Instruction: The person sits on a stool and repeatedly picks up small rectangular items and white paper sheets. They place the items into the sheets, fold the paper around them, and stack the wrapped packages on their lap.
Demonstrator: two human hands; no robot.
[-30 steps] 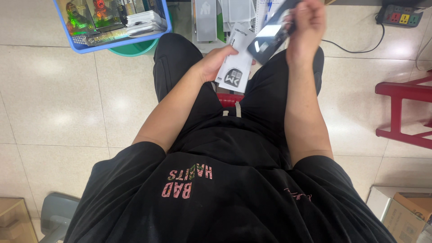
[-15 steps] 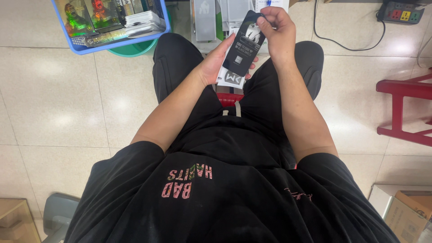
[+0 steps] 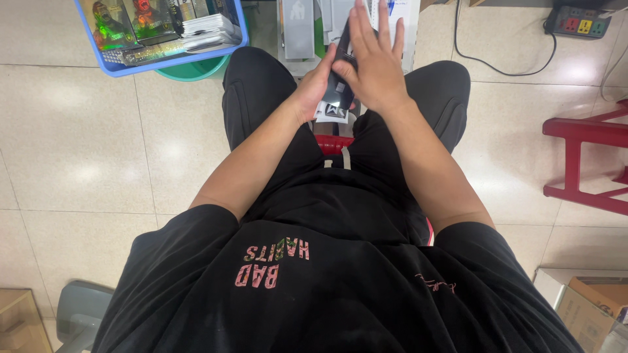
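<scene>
Since the earlier frame the dark sleeve has come down from where my right hand held it up by its top edge, and that hand now lies flat across it, fingers spread and straight, pressing rather than gripping. My left hand is curled underneath, cradling the stack from the near side with the thumb against its edge. The sleeve sits over my knees, just above the lap, on top of a white card with a dark emblem whose lower corner sticks out below it. I judge this as the pressing or seating step: the sleeve is being flattened onto or closed over the card. The next move, as I read it, needs the left hand to keep the stack steady while the right slides or lifts off without dragging the sleeve askew. Past my hands, on the floor, stands a row of flat upright packages, grey and white, with a bit of green between them. To the left a blue plastic basket rests on a green bucket and holds shiny picture cards in green and red and a stack of white leaflets. A power strip with coloured sockets and a black cable lies at the upper right, a red stool stands well apart on the right, and cardboard boxes sit at the lower right corner. A red seat edge shows between my legs.
</scene>
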